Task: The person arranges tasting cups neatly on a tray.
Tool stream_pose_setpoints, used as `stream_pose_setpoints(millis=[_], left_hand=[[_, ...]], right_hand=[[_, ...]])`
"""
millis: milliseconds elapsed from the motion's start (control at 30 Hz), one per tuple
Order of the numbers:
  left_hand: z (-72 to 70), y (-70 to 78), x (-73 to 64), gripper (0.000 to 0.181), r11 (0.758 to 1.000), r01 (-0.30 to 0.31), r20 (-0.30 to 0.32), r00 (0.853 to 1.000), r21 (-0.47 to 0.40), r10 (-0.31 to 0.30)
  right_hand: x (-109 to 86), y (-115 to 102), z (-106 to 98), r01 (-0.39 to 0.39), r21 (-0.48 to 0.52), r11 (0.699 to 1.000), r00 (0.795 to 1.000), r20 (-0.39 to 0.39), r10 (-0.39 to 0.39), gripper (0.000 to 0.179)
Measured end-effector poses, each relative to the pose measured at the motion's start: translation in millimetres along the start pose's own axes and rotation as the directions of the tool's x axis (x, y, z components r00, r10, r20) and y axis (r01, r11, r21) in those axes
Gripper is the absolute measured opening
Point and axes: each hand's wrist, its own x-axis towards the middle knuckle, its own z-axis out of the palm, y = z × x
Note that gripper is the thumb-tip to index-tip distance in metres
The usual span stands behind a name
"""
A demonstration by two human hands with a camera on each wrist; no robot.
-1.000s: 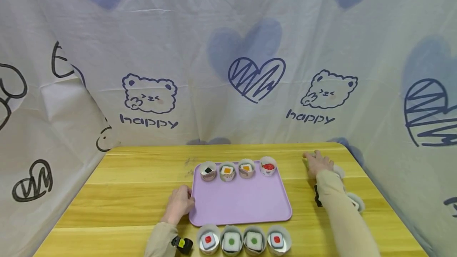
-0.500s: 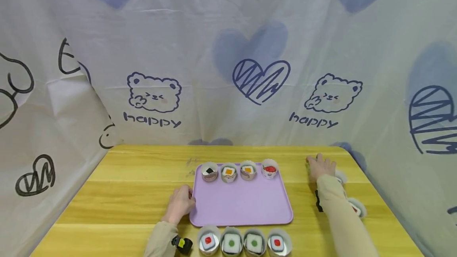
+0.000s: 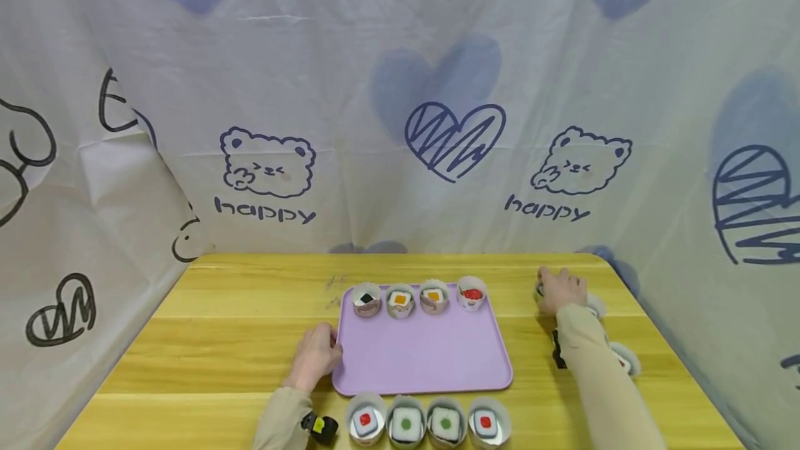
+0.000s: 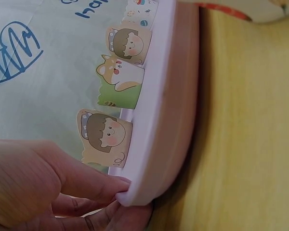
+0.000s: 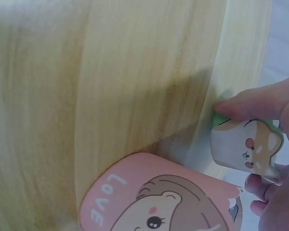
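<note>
My left hand (image 3: 314,356) is at the left edge of a lilac tray (image 3: 425,360). In the left wrist view its thumb and fingers pinch the tray's rim. Along the tray's far side stand several small paper cups with sushi-like pieces, such as a cup with a red topping (image 3: 471,294). At the far right of the table, my right hand (image 3: 561,292) grips a paper cup with a dog picture (image 5: 243,147), thumb on one side and fingers on the other. Its contents are mostly hidden. A pink "LOVE" cup (image 5: 135,207) stands close by.
Several more cups line the tray's near side, including a cup with a green-dotted piece (image 3: 406,423). Two cups, one a white cup (image 3: 627,358), sit right of my right forearm, partly covered. A printed curtain (image 3: 375,89) hangs behind the wooden table (image 3: 219,339).
My right hand's fingers have drawn in around the dog-picture cup at the far right, with little travel. My left hand stays at the tray's edge. The head view shifts slightly.
</note>
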Motion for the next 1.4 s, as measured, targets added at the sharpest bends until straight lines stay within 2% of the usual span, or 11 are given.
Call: stream_pose_setpoints(millis=[267,433,600,767,933,1000,1167,1233,1400], left_hand=[[-0.5,-1.3,0.5,0.009,1.0,-0.012,-0.003,1.0,0.008,0.012],[-1.0,-0.4,0.0,0.01,1.0,-0.002,0.005,1.0,0.006,0.002],[-0.7,-0.2,-0.4,0.009,1.0,-0.001,0.002,1.0,0.017,0.001],[0.1,0.1,-0.6,0.007,1.0,0.003,0.004,1.0,0.018,-0.003],[0.6,0.1,-0.1,0.007,1.0,0.014,0.007,1.0,0.008,-0.014],[0.8,0.0,-0.1,0.006,1.0,0.003,0.002,1.0,0.008,-0.003],[0.5,0.4,-1.0,0.006,1.0,-0.016,-0.003,1.0,0.007,0.016],[0.1,0.4,-0.9,0.007,1.0,-0.009,0.0,1.0,0.009,0.009],[-0.8,-0.1,0.1,0.007,1.0,0.006,0.007,1.0,0.016,-0.006]], right_hand=[[-1.4,-1,0,-0.025,0.053,0.998,0.999,-0.038,0.027,0.068],[-3.5,-1,0,-0.029,0.062,0.998,0.997,-0.072,0.033,0.071],[-4.2,-2,-1,-0.032,0.162,0.986,0.994,-0.099,0.049,0.072],[-2.9,-1,-3,-0.066,0.316,0.947,0.985,-0.132,0.113,0.075],[-3.1,-1,-9,-0.119,0.453,0.883,0.974,-0.121,0.193,0.078],[-3.6,-1,-12,-0.131,0.478,0.869,0.972,-0.112,0.209,0.08],[-3.9,-1,-17,-0.14,0.493,0.859,0.974,-0.09,0.21,0.082],[-3.8,-2,-18,-0.142,0.501,0.854,0.973,-0.087,0.213,0.083],[-4.1,-5,-20,-0.127,0.56,0.819,0.97,-0.104,0.221,0.081]])
